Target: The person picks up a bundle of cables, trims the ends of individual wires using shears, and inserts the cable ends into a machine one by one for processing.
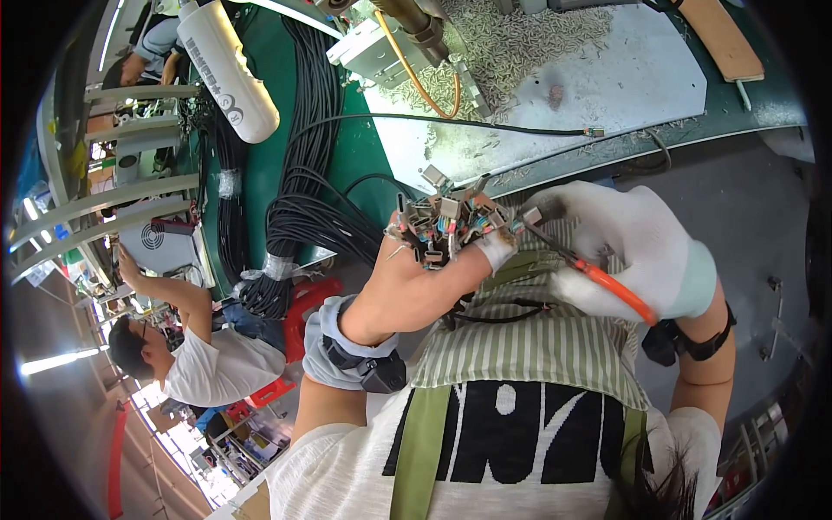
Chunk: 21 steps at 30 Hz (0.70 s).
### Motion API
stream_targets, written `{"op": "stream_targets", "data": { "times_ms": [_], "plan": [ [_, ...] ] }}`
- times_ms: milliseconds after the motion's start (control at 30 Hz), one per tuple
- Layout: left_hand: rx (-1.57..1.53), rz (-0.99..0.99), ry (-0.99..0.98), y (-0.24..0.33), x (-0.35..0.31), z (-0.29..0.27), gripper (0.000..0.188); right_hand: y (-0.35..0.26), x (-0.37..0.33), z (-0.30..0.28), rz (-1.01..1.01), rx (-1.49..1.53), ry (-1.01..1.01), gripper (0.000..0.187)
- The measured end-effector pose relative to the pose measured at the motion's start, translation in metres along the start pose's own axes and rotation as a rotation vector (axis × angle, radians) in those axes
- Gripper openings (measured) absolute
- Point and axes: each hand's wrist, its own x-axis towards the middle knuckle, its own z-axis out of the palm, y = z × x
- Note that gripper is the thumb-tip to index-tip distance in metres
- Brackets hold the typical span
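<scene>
My left hand (403,290), bare but for a white wrap on the thumb, closes around a bunch of black cable ends with metal connectors (449,211). Short coloured wires show between the connectors. My right hand (650,234), in a white glove with dark fingertips, grips orange-handled pliers (617,289). Their jaws point toward the bunch, and a small metal connector shell (530,216) is at the right fingertips beside them. Whether the jaws touch that shell I cannot tell. Both hands are over my striped apron (520,355).
Tied black cables (308,212) lie along the green bench. One cable (485,129) crosses a white board (676,87) scattered with small metal pieces (511,43). A bench machine (420,30) stands at the back, a white cylinder (227,74) left. A co-worker (221,360) sits at left.
</scene>
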Motion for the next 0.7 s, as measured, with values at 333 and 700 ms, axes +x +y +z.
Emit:
{"op": "stream_targets", "data": {
  "times_ms": [333,700],
  "plan": [
    [0.286,0.446,-0.068,-0.019,0.000,0.004,0.019,-0.006,0.013,0.007,0.160,0.464,-0.168,0.023],
    [0.445,0.671,-0.465,-0.008,0.016,-0.008,0.021,0.017,0.003,0.007,0.339,1.027,-0.432,0.021]
  ]
}}
